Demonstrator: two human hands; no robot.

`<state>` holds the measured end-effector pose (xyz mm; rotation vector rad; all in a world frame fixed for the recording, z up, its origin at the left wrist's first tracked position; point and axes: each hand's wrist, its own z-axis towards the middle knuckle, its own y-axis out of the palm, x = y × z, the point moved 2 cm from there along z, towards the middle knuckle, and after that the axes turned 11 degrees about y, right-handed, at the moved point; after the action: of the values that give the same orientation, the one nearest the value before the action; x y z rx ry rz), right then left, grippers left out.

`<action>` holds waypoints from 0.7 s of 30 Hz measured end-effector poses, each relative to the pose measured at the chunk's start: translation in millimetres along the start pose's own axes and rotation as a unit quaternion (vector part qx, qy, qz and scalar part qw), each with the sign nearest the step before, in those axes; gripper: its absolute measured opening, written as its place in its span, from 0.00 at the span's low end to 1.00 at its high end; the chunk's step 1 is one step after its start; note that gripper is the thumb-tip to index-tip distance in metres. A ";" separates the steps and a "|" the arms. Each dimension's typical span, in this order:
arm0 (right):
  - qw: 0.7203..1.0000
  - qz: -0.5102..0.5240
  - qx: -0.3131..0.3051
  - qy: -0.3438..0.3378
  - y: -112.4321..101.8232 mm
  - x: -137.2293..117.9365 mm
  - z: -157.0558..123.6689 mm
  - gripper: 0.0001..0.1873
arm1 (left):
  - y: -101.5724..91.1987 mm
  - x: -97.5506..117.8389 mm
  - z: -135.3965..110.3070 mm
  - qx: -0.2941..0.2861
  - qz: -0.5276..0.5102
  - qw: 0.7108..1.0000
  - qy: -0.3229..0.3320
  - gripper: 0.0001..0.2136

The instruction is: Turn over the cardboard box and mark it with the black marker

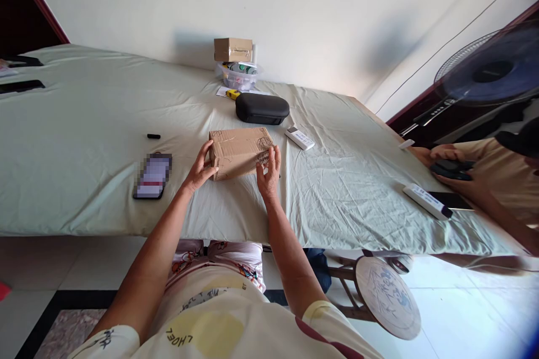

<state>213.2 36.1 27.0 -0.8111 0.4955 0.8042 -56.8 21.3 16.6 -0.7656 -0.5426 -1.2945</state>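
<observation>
A brown cardboard box with dark scribble-like marks near its right end rests on the cloth-covered table in front of me. My left hand grips its left end, thumb at the front and fingers along the side. At the right front corner, my right hand holds the box with its fingers bent against the surface. Just behind the box lies a black zipped case, and a white remote-like device is to the right of it.
A phone and a small black stick lie to the left. By the wall, a clear tub bears a smaller carton. Another person sits at the right, near a fan. A stool stands below.
</observation>
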 end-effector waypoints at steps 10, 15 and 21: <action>0.992 0.112 -0.032 0.052 12.8 5.3 -4.7 0.43 | 11.0 -27.4 -18.7 0.054 -0.078 0.995 -0.038 0.36; 0.987 0.138 -0.034 0.075 16.9 4.7 -6.6 0.46 | 12.0 -27.4 -18.5 0.077 -0.054 0.995 -0.035 0.33; 0.988 0.126 -0.026 0.086 21.4 3.3 -9.3 0.46 | 10.4 -28.3 -20.2 0.096 -0.023 0.994 -0.044 0.31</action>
<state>197.5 39.3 9.7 -0.8811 0.7445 0.9876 -53.8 25.1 -19.4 -0.6541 -0.7477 -1.2339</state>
